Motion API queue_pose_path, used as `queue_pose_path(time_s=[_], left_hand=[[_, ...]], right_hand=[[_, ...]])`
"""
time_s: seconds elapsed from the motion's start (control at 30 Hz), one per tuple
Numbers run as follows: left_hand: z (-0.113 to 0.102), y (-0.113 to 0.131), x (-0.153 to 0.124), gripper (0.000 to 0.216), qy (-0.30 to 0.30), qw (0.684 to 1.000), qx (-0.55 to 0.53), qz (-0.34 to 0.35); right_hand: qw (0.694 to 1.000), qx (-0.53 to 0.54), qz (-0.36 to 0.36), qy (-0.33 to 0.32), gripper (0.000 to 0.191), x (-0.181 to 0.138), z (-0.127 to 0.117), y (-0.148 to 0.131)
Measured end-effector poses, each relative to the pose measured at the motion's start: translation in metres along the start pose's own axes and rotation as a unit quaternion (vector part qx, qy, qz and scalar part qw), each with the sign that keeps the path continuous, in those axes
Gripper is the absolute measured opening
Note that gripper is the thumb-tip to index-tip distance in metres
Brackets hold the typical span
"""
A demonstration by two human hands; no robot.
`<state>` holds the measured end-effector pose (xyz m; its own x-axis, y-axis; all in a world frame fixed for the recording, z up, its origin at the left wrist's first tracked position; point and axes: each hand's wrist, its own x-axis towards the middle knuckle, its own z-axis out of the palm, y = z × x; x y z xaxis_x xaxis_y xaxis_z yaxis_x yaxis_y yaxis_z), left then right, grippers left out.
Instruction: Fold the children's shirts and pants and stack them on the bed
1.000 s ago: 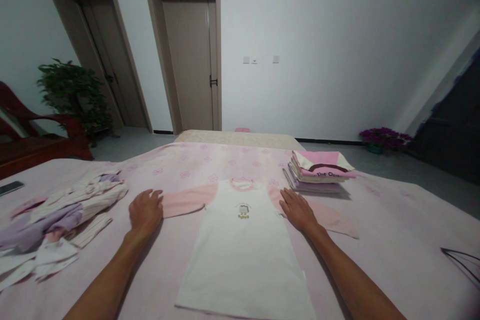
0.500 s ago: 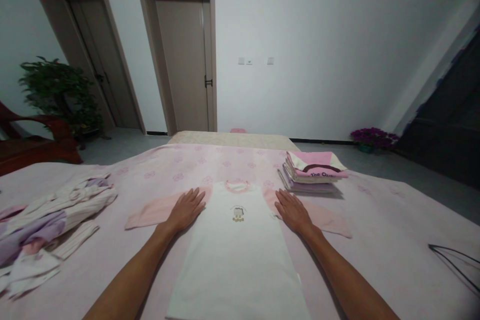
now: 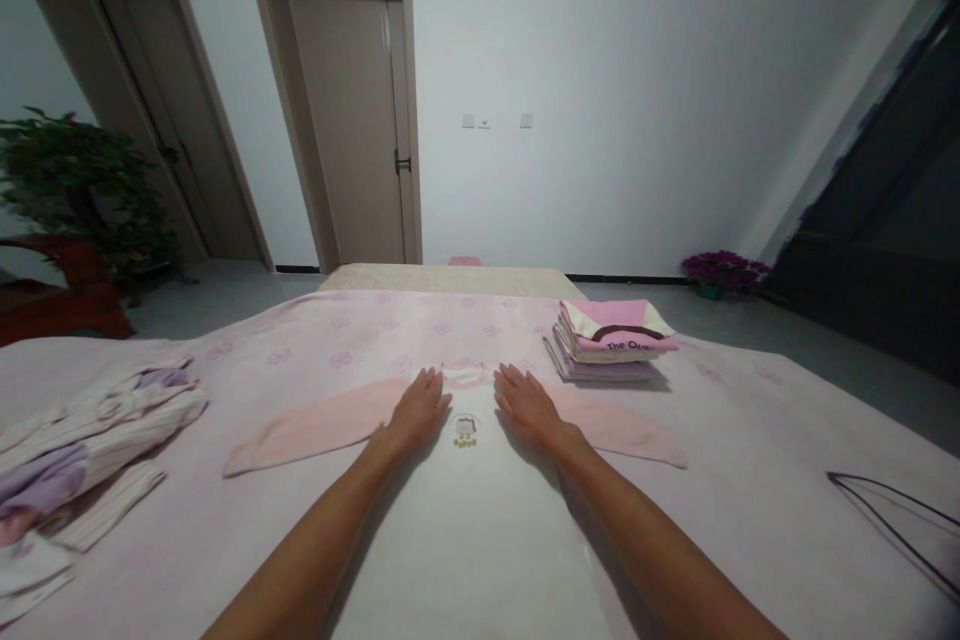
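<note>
A white long-sleeved shirt (image 3: 472, 520) with pink sleeves lies flat in front of me, its collar at the far end. A small printed picture (image 3: 465, 428) shows on its chest. My left hand (image 3: 421, 410) rests flat on the upper left of the chest, fingers stretched toward the collar. On the other side, my right hand (image 3: 529, 407) lies palm down at the upper right of the chest. Neither hand grips the cloth. The left sleeve (image 3: 300, 427) and the right sleeve (image 3: 630, 428) spread outward past my wrists.
The shirt lies on a pink flowered cover (image 3: 750, 480). A stack of folded clothes (image 3: 611, 345) stands beyond the right sleeve. Rumpled clothes (image 3: 97, 460) are heaped at the left. A thin black cable (image 3: 885, 510) crosses the right edge.
Both hands have slid inward from the sleeve tops onto the chest, closer to each other and to the collar. The view has turned slightly right.
</note>
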<state>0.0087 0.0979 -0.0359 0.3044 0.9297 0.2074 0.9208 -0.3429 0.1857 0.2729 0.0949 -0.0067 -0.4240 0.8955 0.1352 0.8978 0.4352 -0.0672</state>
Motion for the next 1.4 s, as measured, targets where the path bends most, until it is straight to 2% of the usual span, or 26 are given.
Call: queue_pose_path(time_s=[0.07,0.17,0.37,0.53,0.63,0.73,0.93,1.13,1.27,1.4], left_hand=[[0.007,0.013,0.006,0.056,-0.009,1.000,0.005,0.025],[0.010,0.014,0.008,0.062,-0.018,0.999,0.020,0.030],[0.004,0.001,0.008,0.064,-0.013,1.000,0.019,0.013],[-0.003,0.007,-0.001,0.057,0.007,1.000,0.025,0.004],[-0.002,0.015,-0.023,0.057,0.022,0.999,0.021,0.023],[0.001,0.023,-0.058,0.060,0.033,0.997,0.000,0.063],[-0.005,0.033,-0.117,0.063,-0.002,0.996,0.013,0.088],[-0.019,0.032,-0.130,0.060,-0.022,0.996,0.037,0.080],[-0.023,0.032,-0.132,0.059,-0.034,0.996,0.041,0.072],[-0.026,0.030,-0.136,0.058,-0.031,0.997,0.042,0.055]], right_hand=[[0.999,0.014,-0.034,-0.007,0.058,0.010,0.005,-0.020],[0.999,0.033,-0.036,-0.023,0.063,0.019,0.014,-0.033],[0.998,0.043,0.019,-0.037,0.072,0.026,0.021,-0.019],[0.999,0.003,0.034,-0.006,0.070,0.023,0.018,-0.019],[1.000,-0.005,-0.018,0.019,0.069,0.008,0.015,-0.031],[0.997,0.025,-0.077,-0.008,0.068,-0.016,0.015,-0.048],[0.995,0.063,-0.061,-0.044,0.065,-0.062,0.012,-0.074],[0.992,0.074,-0.095,-0.045,0.066,-0.099,0.001,-0.087],[0.990,0.072,-0.112,-0.045,0.066,-0.120,-0.004,-0.081],[0.992,0.064,-0.096,-0.042,0.063,-0.130,-0.007,-0.071]])
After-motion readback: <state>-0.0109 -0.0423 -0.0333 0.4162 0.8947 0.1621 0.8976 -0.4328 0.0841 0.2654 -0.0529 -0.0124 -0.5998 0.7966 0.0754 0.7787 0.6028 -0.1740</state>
